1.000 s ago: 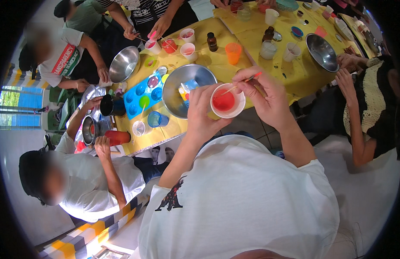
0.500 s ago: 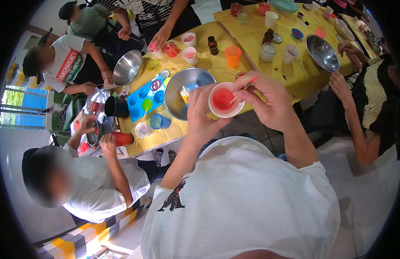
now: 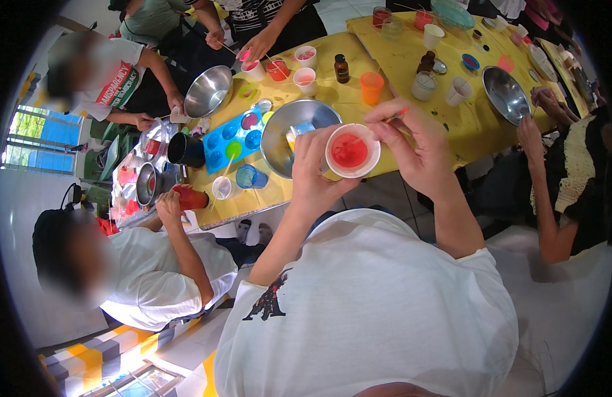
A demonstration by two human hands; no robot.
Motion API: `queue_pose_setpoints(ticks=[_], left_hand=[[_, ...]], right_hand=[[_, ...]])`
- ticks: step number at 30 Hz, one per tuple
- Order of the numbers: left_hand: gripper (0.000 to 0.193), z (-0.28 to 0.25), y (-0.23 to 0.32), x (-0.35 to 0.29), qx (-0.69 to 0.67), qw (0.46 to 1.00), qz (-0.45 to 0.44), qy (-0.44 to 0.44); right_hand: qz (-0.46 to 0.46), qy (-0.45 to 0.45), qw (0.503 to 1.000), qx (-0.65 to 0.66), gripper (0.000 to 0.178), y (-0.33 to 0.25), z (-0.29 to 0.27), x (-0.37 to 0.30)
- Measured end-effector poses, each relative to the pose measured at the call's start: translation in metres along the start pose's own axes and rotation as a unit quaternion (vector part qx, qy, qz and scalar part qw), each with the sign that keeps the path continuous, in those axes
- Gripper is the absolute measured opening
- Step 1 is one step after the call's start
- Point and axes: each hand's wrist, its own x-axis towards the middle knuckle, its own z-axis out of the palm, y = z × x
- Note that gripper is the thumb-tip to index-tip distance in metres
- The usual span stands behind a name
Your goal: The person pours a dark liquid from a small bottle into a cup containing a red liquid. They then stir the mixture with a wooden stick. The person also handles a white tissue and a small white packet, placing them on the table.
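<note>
My left hand point(image 3: 312, 173) is closed around a white paper cup point(image 3: 372, 156), tilted so that its inside shows. Red liquid point(image 3: 349, 151) covers the bottom, with paler streaks in it. At the cup's right rim, my right hand point(image 3: 417, 149) pinches a thin stick point(image 3: 400, 114) whose red end pokes out above the fingers. The rest of the stick is mostly hidden by my fingers. Just beyond the cup, on the yellow-covered table point(image 3: 359, 49), sits a steel bowl point(image 3: 277, 155) with a small blue and yellow packet point(image 3: 294, 134) inside.
A blue round-cavity mold point(image 3: 216, 151), a blue cup point(image 3: 251, 176) and a clear cup point(image 3: 222, 188) stand left of the bowl. Beyond are an orange cup point(image 3: 371, 88) and a brown bottle point(image 3: 342, 69). Co-workers stand left and across; another person's hands point(image 3: 530, 126) are at right.
Both my hands and the cup appear slightly farther right. The stick's pale end, seen in the red liquid before, no longer shows there. The co-worker at left has lowered one hand from the small bowl.
</note>
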Motion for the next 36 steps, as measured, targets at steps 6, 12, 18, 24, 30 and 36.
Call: queue_pose_setpoints(ticks=[6, 12, 18, 24, 30, 36], left_hand=[[0.070, -0.005, 0.002, -0.002, 0.000, 1.000, -0.012, 0.011], [0.069, -0.016, -0.003, -0.009, 0.039, 0.999, -0.018, 0.024], [0.070, -0.027, -0.007, -0.016, 0.041, 0.997, -0.038, 0.045], [0.071, -0.049, -0.018, -0.027, 0.059, 0.992, -0.075, 0.079], [0.070, -0.073, -0.030, -0.035, 0.075, 0.988, -0.087, 0.106], [0.071, -0.101, -0.044, -0.045, 0.076, 0.982, -0.092, 0.147]], right_hand=[[-0.016, -0.022, 1.000, 0.005, 0.007, 0.002, 0.010, 0.000], [-0.001, -0.031, 0.999, 0.004, 0.009, 0.002, 0.013, 0.002], [-0.046, -0.034, 0.998, 0.023, 0.011, 0.005, 0.044, 0.010], [-0.054, -0.056, 0.997, -0.010, 0.012, -0.001, 0.058, 0.015], [-0.091, -0.077, 0.993, 0.005, 0.014, -0.004, 0.098, 0.021], [-0.073, -0.107, 0.991, 0.014, 0.015, -0.007, 0.133, 0.033]])
